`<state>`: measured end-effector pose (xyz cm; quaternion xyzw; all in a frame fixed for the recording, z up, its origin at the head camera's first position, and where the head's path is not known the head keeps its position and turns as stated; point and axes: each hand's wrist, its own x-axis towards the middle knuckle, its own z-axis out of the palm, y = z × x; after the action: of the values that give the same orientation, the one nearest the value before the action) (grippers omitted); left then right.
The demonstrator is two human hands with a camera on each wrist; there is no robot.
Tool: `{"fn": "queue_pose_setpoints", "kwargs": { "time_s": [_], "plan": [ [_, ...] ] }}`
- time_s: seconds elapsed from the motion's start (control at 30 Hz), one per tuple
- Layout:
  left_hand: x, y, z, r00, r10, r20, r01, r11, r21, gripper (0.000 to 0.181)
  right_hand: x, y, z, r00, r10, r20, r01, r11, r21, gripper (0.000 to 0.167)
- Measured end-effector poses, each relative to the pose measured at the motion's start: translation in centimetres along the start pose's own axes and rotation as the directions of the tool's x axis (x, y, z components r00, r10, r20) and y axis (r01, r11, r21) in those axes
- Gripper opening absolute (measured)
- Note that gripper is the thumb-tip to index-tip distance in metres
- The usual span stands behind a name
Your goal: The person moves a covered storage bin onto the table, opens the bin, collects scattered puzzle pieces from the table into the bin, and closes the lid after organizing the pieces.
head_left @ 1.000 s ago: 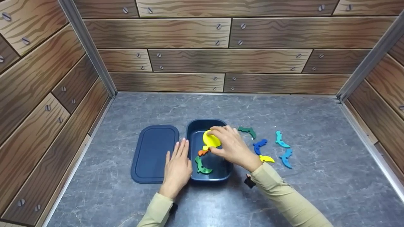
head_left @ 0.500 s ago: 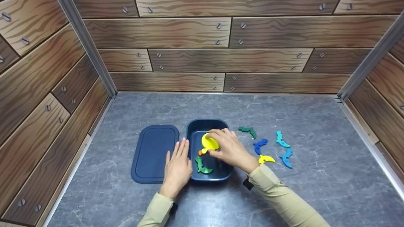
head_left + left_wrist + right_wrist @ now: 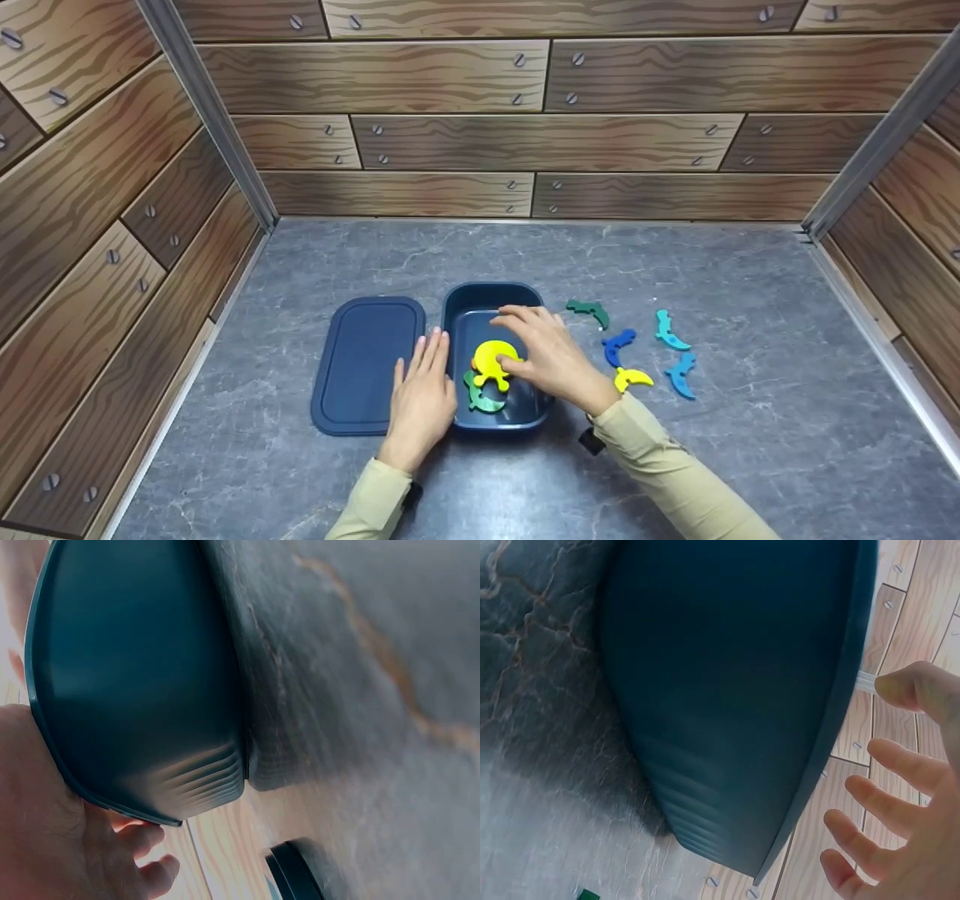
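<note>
A yellow round flat piece with short stubs [image 3: 491,354] lies in the dark blue box [image 3: 491,295], overlapping a green curved piece [image 3: 489,406]. A sliver of orange shows at its left edge. My right hand [image 3: 553,358] hovers over the box's right side, fingers spread and holding nothing in the right wrist view; its thumb overlaps the yellow piece in the head view. Along the box's left rim rests my left hand [image 3: 421,397], fingers straight. The left wrist view shows this hand [image 3: 67,825] against the box rim [image 3: 45,727].
Left of the box lies a dark blue lid [image 3: 369,367]. To the right are a dark green piece [image 3: 589,310], a dark blue one [image 3: 616,349], a smaller yellow one [image 3: 636,378], a turquoise one [image 3: 666,333] and a light blue one [image 3: 681,376]. Wood-patterned walls enclose the table.
My right hand has let go of the yellow round piece, which has dropped into the box and turned, its stubs now toward me. The left hand has stayed put.
</note>
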<state>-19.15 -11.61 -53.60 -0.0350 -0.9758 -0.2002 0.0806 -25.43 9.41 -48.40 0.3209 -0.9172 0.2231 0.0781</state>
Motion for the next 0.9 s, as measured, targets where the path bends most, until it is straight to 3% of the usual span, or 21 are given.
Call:
{"fn": "queue_pose_setpoints", "kwargs": {
  "time_s": [0.43,0.9],
  "plan": [
    [0.0,0.0,0.0,1.0,-0.007,0.01,0.007,1.0,0.003,0.061,-1.0,1.3,-1.1,0.995,0.054,-0.083,-0.049,0.997,0.061,0.045],
    [0.0,0.0,0.0,1.0,0.006,0.003,-0.006,1.0,0.004,0.061,-1.6,4.4,-1.8,0.981,0.078,-0.177,-0.082,0.996,-0.016,0.038]
  ]
}}
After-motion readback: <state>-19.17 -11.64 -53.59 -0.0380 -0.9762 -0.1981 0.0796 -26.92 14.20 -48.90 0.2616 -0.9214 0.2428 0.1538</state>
